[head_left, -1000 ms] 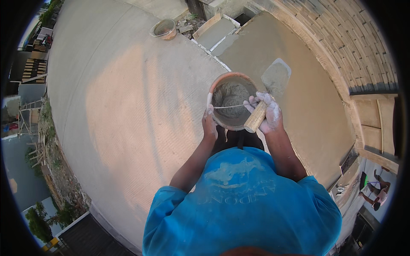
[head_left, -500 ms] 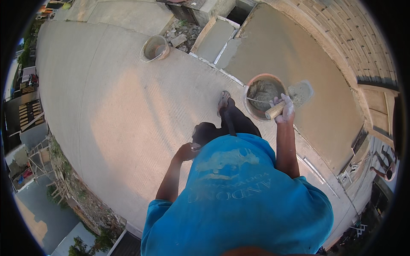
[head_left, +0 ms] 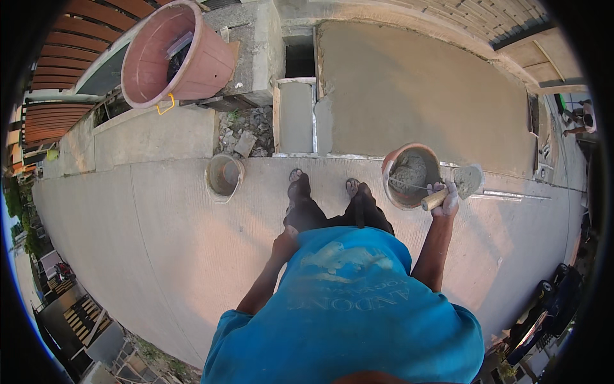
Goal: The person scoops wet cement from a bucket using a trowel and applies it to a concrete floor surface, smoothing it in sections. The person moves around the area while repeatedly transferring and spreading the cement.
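Note:
My right hand (head_left: 450,200) is closed round the wooden handle of a trowel (head_left: 470,180), whose flat blade carries grey mortar. The thin wire handle of a round reddish bucket (head_left: 391,185) also runs into this hand. Grey mortar (head_left: 409,170) fills part of that bucket, which tilts in front of the wet slab's edge. Down by my left thigh, my left hand (head_left: 286,243) is at the dark trousers, its fingers too unclear to read. No object shows in it.
Ahead lies a smooth wet concrete slab (head_left: 422,96), beside a narrow wet strip (head_left: 296,118) and a dark square pit (head_left: 300,59). A second bucket (head_left: 224,178) stands near rubble (head_left: 246,132). A large pink tub (head_left: 208,64) sits on a ledge. Another person (head_left: 585,120) is far right.
My view has turned and the slab now lies straight ahead. Both my feet show now, and the pink tub has come into view. The trowel and mortar bucket remain at my right hand.

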The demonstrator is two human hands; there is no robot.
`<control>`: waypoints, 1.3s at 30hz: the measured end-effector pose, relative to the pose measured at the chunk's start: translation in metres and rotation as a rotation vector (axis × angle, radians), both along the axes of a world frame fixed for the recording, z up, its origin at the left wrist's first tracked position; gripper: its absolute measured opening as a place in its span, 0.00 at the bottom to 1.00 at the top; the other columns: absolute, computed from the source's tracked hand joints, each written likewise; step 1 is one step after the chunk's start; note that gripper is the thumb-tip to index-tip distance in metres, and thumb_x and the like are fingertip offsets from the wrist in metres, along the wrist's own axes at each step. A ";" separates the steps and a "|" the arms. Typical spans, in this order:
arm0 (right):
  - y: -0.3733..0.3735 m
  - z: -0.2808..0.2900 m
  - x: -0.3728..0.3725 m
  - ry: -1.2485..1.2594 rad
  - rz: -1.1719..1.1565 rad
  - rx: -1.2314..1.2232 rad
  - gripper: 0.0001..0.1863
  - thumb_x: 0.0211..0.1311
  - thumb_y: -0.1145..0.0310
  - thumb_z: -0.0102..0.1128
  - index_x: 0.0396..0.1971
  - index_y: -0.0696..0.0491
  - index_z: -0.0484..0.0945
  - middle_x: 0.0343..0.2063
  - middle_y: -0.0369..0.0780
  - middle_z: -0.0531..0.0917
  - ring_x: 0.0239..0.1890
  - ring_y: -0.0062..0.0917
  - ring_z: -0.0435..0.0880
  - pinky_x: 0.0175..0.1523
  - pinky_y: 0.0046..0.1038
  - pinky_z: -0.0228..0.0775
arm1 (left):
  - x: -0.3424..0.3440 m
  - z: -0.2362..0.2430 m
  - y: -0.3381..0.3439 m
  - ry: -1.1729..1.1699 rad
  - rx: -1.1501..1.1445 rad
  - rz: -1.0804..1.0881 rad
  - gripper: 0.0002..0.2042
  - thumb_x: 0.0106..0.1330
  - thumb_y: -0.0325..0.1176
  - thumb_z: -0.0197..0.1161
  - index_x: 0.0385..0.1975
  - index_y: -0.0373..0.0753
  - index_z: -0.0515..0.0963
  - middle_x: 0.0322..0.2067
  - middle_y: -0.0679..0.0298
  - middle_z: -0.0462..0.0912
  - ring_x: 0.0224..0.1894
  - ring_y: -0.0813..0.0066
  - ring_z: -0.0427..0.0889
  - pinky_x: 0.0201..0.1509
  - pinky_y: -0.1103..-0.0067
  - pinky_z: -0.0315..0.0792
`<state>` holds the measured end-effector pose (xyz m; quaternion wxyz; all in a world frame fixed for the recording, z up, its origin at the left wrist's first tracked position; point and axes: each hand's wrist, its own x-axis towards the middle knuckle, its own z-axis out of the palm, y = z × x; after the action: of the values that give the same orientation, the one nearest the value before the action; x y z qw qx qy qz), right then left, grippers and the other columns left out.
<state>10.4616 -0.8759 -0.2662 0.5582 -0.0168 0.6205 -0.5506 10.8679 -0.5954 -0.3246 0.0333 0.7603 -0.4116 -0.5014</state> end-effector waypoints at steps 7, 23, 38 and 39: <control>0.018 0.050 0.043 0.145 -0.242 -0.053 0.10 0.62 0.70 0.61 0.38 0.49 0.69 0.21 0.37 0.76 0.26 0.24 0.79 0.51 0.38 0.78 | 0.122 0.025 -0.085 0.225 0.178 -0.373 0.17 0.73 0.42 0.38 0.46 0.38 0.71 0.41 0.50 0.78 0.47 0.49 0.80 0.52 0.62 0.70; 0.026 -0.050 -0.014 0.111 -0.371 0.219 0.12 0.63 0.65 0.60 0.22 0.53 0.72 0.17 0.37 0.75 0.22 0.28 0.77 0.41 0.37 0.79 | 0.092 0.021 -0.280 0.234 0.362 -0.669 0.16 0.69 0.43 0.48 0.42 0.38 0.76 0.41 0.49 0.82 0.46 0.51 0.80 0.53 0.63 0.71; -0.034 -0.085 0.026 0.244 -0.245 0.129 0.05 0.69 0.67 0.55 0.39 0.51 0.70 0.27 0.37 0.78 0.33 0.25 0.79 0.50 0.38 0.76 | 0.232 -0.239 -0.491 -0.314 -0.149 0.094 0.27 0.60 0.44 0.67 0.55 0.36 0.70 0.46 0.50 0.82 0.50 0.53 0.81 0.54 0.65 0.74; -0.040 -0.087 0.032 0.264 -0.279 0.156 0.06 0.69 0.67 0.55 0.40 0.50 0.69 0.28 0.36 0.79 0.33 0.23 0.79 0.52 0.36 0.75 | 0.252 -0.270 -0.519 -0.422 -0.234 0.067 0.35 0.61 0.48 0.66 0.63 0.34 0.65 0.58 0.45 0.74 0.61 0.49 0.72 0.64 0.65 0.67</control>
<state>10.4934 -0.9161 -0.3533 0.3900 0.0402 0.7253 -0.5659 11.1201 -1.1143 -0.5945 0.0510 0.8524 -0.4396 -0.2787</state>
